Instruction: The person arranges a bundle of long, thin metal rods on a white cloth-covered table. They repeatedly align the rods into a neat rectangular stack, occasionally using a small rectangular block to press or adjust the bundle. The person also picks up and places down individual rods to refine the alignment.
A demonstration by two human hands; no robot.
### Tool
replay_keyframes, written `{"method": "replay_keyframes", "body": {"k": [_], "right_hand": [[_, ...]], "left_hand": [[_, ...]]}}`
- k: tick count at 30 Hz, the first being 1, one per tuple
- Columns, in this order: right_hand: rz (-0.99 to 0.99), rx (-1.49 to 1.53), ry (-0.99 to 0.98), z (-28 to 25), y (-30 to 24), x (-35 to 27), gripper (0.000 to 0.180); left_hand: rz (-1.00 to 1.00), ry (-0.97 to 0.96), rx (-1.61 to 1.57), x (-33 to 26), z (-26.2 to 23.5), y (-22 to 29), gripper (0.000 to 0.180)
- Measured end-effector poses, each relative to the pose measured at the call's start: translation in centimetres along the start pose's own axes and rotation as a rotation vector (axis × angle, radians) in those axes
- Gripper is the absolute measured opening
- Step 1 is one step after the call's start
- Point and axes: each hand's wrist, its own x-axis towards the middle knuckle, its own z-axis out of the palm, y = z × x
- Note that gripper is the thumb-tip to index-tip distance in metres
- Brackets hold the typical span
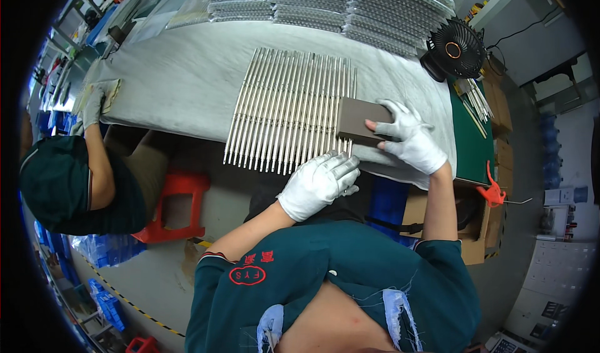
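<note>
A row of several long silver metal rods lies side by side on the grey cloth-covered table. My right hand, in a white glove with the fingertips bare, grips a brown rectangular block that rests on the right end of the row. My left hand, also gloved, lies flat on the near ends of the rods at the table's front edge, with its fingers together.
Stacks of trays filled with more rods line the far side of the table. A small black fan and a green mat sit at right. A co-worker's gloved hand rests at the left; a red stool is below.
</note>
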Motion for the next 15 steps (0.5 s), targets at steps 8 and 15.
{"method": "replay_keyframes", "body": {"k": [8,15], "right_hand": [[0.054,-0.22,0.129,-1.2,2.9,-4.1,0.047],[0.671,-0.349,0.495,-2.3,7.2,-10.8,0.059]], "left_hand": [[0.001,0.027,0.007,0.3,-0.1,0.0,0.034],[-0.014,0.02,0.003,0.4,0.0,0.2,0.036]]}}
